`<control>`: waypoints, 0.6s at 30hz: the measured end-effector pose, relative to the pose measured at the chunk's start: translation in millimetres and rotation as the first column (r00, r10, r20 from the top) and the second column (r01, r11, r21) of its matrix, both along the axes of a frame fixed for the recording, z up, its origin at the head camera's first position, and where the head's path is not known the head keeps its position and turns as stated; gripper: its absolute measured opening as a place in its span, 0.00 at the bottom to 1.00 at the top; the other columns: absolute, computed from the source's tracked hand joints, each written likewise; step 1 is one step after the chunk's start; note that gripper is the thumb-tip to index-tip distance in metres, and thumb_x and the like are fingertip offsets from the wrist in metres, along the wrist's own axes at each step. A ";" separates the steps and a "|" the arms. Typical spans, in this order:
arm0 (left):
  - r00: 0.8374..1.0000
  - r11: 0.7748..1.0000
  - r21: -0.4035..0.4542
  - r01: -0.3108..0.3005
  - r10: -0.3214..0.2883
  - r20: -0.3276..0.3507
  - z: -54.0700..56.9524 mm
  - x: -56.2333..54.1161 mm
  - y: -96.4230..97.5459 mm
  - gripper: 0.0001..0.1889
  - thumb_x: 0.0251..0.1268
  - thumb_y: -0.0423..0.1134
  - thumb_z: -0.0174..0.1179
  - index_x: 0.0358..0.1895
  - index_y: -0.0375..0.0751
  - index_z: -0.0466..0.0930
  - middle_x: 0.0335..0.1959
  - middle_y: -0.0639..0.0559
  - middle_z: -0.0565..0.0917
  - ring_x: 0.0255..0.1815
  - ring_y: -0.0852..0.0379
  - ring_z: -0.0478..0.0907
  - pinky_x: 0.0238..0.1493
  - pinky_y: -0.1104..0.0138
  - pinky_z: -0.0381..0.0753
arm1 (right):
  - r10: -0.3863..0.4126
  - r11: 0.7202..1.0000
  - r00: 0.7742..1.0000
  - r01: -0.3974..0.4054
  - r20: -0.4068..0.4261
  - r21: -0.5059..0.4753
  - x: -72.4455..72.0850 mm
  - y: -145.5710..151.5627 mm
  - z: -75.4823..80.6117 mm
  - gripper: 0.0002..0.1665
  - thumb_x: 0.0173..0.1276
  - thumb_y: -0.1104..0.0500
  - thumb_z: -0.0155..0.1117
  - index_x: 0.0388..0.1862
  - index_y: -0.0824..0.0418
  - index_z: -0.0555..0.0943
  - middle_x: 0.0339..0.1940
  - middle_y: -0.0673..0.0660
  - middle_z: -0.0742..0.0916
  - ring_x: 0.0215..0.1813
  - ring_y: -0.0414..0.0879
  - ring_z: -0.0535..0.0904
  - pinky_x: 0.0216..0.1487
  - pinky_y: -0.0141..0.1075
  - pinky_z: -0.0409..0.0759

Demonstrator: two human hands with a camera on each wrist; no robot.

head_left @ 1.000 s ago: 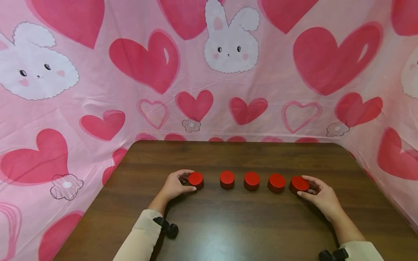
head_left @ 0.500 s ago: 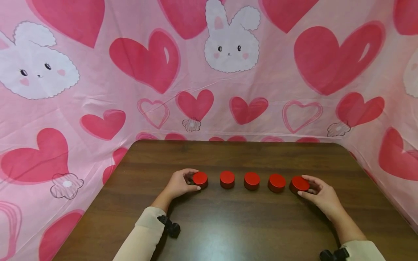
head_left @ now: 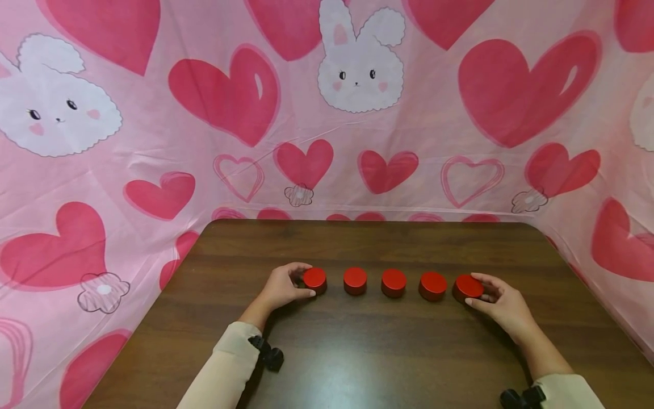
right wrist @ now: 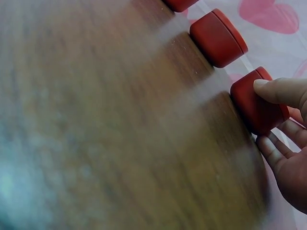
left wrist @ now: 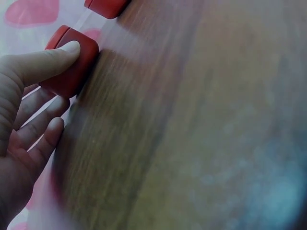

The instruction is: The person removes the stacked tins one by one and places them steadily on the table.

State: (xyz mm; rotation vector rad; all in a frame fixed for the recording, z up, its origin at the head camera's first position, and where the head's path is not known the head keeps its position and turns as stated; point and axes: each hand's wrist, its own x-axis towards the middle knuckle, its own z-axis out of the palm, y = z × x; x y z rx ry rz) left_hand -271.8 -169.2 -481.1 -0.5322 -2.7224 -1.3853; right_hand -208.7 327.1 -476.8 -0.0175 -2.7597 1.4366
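Observation:
Several short round red tins with lids stand in a row across the wooden table. My left hand (head_left: 282,288) pinches the leftmost tin (head_left: 314,281) between thumb and fingers; the left wrist view shows the thumb (left wrist: 71,47) lying on its side wall. At the other end of the row, my right hand (head_left: 503,307) holds the rightmost tin (head_left: 468,288) the same way, its thumb (right wrist: 265,87) pressed to the side. Both held tins sit upright on the tabletop. The fingers behind them are partly hidden.
Between the held tins stand a second tin (head_left: 355,282), a middle tin (head_left: 394,283) and a fourth tin (head_left: 432,286), with small gaps. The wooden table (head_left: 357,352) ends at a pink cloth backdrop (head_left: 286,125) printed with hearts and rabbits.
My left hand has slid the leftmost tin a little to the right, closer to the second tin. My right hand and the other tins have stayed in place.

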 end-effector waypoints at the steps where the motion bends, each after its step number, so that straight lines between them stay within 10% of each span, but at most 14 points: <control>1: 1.000 1.000 -0.002 0.001 -0.001 -0.001 -0.1 0.1 0.2 0.29 0.41 0.37 0.80 0.52 0.42 0.82 0.39 0.54 0.85 0.37 0.57 0.80 0.36 0.66 0.81 | 0.002 1.000 1.000 -0.002 0.003 -0.001 0.0 0.1 0.0 0.44 0.60 0.50 0.74 0.70 0.65 0.68 0.63 0.73 0.74 0.53 0.60 0.77 0.40 0.21 0.76; 18: 1.000 1.000 -0.004 0.009 -0.009 -0.014 -0.4 2.3 0.7 0.33 0.41 0.38 0.80 0.56 0.40 0.80 0.45 0.51 0.85 0.41 0.56 0.80 0.39 0.66 0.81 | 0.017 1.000 1.000 -0.017 -0.004 -0.008 -0.9 2.1 -0.9 0.43 0.60 0.51 0.74 0.70 0.65 0.68 0.63 0.73 0.74 0.54 0.60 0.76 0.41 0.21 0.75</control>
